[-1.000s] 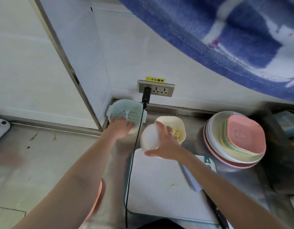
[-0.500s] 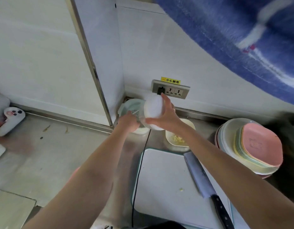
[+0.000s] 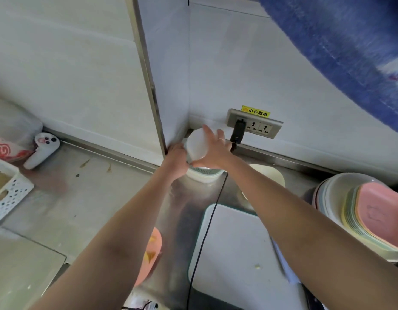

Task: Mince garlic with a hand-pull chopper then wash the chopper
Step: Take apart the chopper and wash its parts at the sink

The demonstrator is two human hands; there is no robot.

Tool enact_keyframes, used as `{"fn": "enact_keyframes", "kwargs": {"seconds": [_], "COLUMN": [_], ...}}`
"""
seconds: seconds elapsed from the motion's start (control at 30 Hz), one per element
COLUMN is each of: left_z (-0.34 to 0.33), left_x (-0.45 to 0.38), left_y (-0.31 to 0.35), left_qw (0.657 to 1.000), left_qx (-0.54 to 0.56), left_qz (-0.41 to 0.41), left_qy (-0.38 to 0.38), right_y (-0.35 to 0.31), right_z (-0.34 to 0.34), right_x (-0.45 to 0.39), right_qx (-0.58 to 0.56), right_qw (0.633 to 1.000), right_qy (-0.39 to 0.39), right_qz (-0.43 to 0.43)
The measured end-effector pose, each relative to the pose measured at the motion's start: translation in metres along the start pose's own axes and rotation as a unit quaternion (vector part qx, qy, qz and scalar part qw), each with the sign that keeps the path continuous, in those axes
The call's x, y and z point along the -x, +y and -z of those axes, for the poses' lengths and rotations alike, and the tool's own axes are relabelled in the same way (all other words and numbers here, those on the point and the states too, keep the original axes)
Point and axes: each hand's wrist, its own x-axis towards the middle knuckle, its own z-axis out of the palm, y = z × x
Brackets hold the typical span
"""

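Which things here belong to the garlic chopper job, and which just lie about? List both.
Job things:
white chopper part, held in the right hand
green strainer basket under the left hand
cream bowl
cutting board

Lying about:
stack of plates
white controller
white perforated basket
wall socket with black plug

Both arms outstretched, hands [image 3: 212, 151] close together

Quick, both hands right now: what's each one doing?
Left hand: on the green colander; grip cannot be told.
Right hand: fingers spread, gripping the white chopper part.
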Motion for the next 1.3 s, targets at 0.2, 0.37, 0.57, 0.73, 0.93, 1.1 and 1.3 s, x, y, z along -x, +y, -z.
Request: {"fn": "enact_keyframes", "kwargs": {"seconds": [0.2, 0.37, 0.57, 0.73, 0.93, 1.1, 1.3], "left_z": [-0.007, -0.005, 0.0, -0.003, 0.001, 0.005, -0.018], "left_x": [-0.004, -0.01, -0.004, 0.003, 0.011, 0.016, 0.052], "left_y": [-0.005, -0.002, 0.006, 0.01, 0.016, 0.02, 0.043], "left_qw": [0.999, 0.998, 0.998, 1.0, 0.999, 0.994, 0.956], "left_qx": [0.043, 0.056, 0.056, 0.016, 0.012, -0.088, -0.025], "left_qz": [-0.004, 0.001, 0.007, 0.014, 0.029, -0.002, -0.211], "left_qy": [0.033, -0.001, 0.009, 0.012, -0.037, -0.069, 0.203], "right_y": [0.009, 0.021, 0.015, 0.022, 0.028, 0.037, 0.13], "right_z": [-0.02, -0.041, -0.055, -0.053, -0.049, -0.047, -0.034], "right_x": [-0.007, -0.006, 0.008, 0.01, 0.014, 0.046, 0.098], "right_qx": [0.051, 0.13, 0.104, 0.111, 0.187, 0.09, 0.047], "right_qw": [0.998, 0.99, 0.992, 0.989, 0.978, 0.976, 0.966], "right_qy": [-0.042, -0.06, 0.037, 0.049, -0.019, 0.048, 0.253], "right_qz": [-0.007, 0.016, 0.06, 0.089, 0.093, 0.194, -0.005]}}
